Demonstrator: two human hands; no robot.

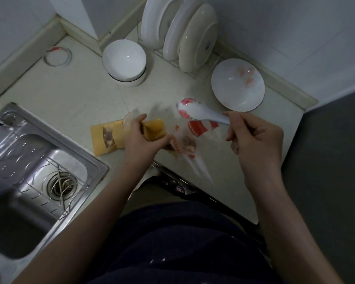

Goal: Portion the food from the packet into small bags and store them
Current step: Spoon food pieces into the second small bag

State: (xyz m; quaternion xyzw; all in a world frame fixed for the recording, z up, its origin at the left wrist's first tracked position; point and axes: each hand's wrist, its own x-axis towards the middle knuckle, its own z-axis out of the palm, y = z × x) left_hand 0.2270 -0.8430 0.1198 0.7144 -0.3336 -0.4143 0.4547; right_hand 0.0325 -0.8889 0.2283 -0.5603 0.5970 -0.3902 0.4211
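My left hand (140, 138) grips the mouth of a small yellow bag (154, 130) on the counter. Another yellow bag (106, 139) with brownish food showing through its window lies just left of it. My right hand (254, 140) pinches the handle of a white ceramic spoon (197, 112), whose bowl points left above the counter. Beneath the spoon lies a clear packet with red print (193, 138), holding pinkish food pieces; it is blurred. A white bowl (237, 85) at the back right holds a few pink pieces.
A steel sink (35, 167) with a wire rack sits at the left. Stacked white bowls (124, 60) and a rack of upright plates (180, 31) stand at the back. A round lid (57, 56) lies far left. The counter edge runs close to my body.
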